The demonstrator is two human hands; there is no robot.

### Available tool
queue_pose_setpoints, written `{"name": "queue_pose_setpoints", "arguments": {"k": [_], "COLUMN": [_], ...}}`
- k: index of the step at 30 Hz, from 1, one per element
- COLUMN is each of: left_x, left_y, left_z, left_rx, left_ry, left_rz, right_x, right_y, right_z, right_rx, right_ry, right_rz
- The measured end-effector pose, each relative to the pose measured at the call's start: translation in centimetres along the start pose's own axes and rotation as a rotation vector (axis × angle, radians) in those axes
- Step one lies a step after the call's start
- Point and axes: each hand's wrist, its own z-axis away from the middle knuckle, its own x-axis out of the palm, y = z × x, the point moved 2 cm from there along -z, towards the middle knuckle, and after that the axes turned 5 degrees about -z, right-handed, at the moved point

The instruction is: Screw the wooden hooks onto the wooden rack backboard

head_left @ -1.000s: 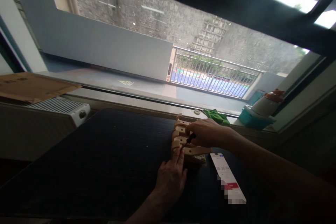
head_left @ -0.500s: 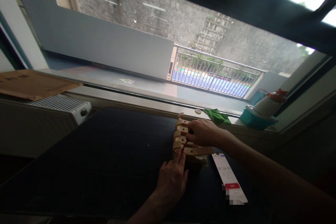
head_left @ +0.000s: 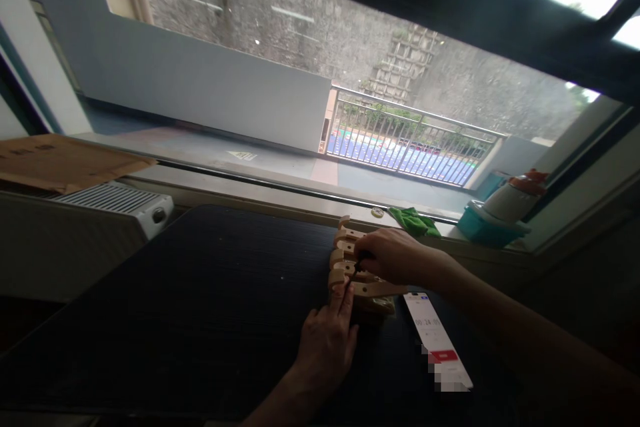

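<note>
Several pale wooden pieces with curved, hook-like ends and small holes (head_left: pixel 337 257) stand in a row at the table's far right part. My right hand (head_left: pixel 393 255) is closed around a thin dark screwdriver-like tool (head_left: pixel 357 269), which slants down to the nearest curved piece; its tip is hard to make out. My left hand (head_left: pixel 330 333) has its index and middle fingers stretched out, their tips touching that nearest piece beside the tool. A flat wooden strip with a hole (head_left: pixel 383 289) juts right from the row. Something in clear wrapping (head_left: pixel 381 307) lies below it.
A phone (head_left: pixel 435 337) with a timer on its screen lies on the dark table (head_left: pixel 200 320), right of the wooden pieces. Along the windowsill are a tape roll (head_left: pixel 377 212), a green cloth (head_left: pixel 414 221) and a teal container (head_left: pixel 487 227). A brown envelope (head_left: pixel 70 161) rests on the radiator (head_left: pixel 125 200).
My right hand has turned and shifted slightly at the tool, showing more of its dark upper part. My left hand stays almost still against the wooden piece.
</note>
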Motion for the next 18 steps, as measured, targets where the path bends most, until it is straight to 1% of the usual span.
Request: {"name": "queue_pose_setpoints", "arguments": {"k": [3, 6, 8, 13, 15, 18], "left_x": [0.0, 0.1, 0.1, -0.1, -0.1, -0.1], "left_y": [0.0, 0.0, 0.0, 0.0, 0.1, 0.1], "left_z": [0.0, 0.1, 0.1, 0.1, 0.1, 0.2], "left_rx": [0.003, 0.000, 0.001, -0.001, -0.008, -0.011], "left_ry": [-0.003, 0.007, 0.017, 0.017, 0.009, 0.006], "left_rz": [0.003, 0.004, 0.003, 0.001, -0.003, -0.011], "right_x": [0.6, 0.6, 0.1, -1.2, -1.2, -0.6], "right_y": [0.5, 0.6, 0.4, -0.4, -0.5, -0.2], "right_z": [0.3, 0.3, 0.3, 0.0, -0.1, -0.3], "right_rx": [0.058, 0.086, 0.062, -0.055, -0.073, -0.054], "right_ry": [0.022, 0.023, 0.008, -0.028, -0.022, 0.001], "right_rz": [-0.017, -0.010, -0.003, -0.007, -0.009, -0.017]}}
